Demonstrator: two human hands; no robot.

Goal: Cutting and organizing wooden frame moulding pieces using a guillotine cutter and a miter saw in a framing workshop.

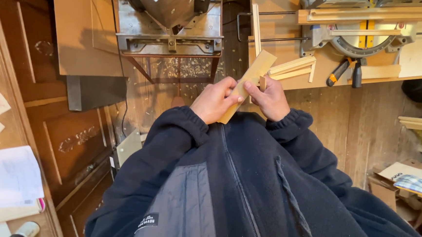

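Note:
A short, flat piece of pale wood (259, 67) is held slantwise in front of my chest, its upper end pointing up and right. My left hand (215, 101) grips its lower part, thumb across the face. My right hand (270, 98) holds it from the right side, thumb pressed on the face. A thin wooden strip (257, 30) stands upright just behind the piece; which hand holds it I cannot tell. Both arms wear dark fleece sleeves.
A mitre saw (362, 36) with wooden strips (370, 13) sits on a bench at the upper right, offcuts (293, 67) near its edge. A metal machine (171, 23) stands ahead over a shaving-strewn floor. Papers (7, 177) and a small bottle (20, 236) lie at left. Boxes (410, 179) sit lower right.

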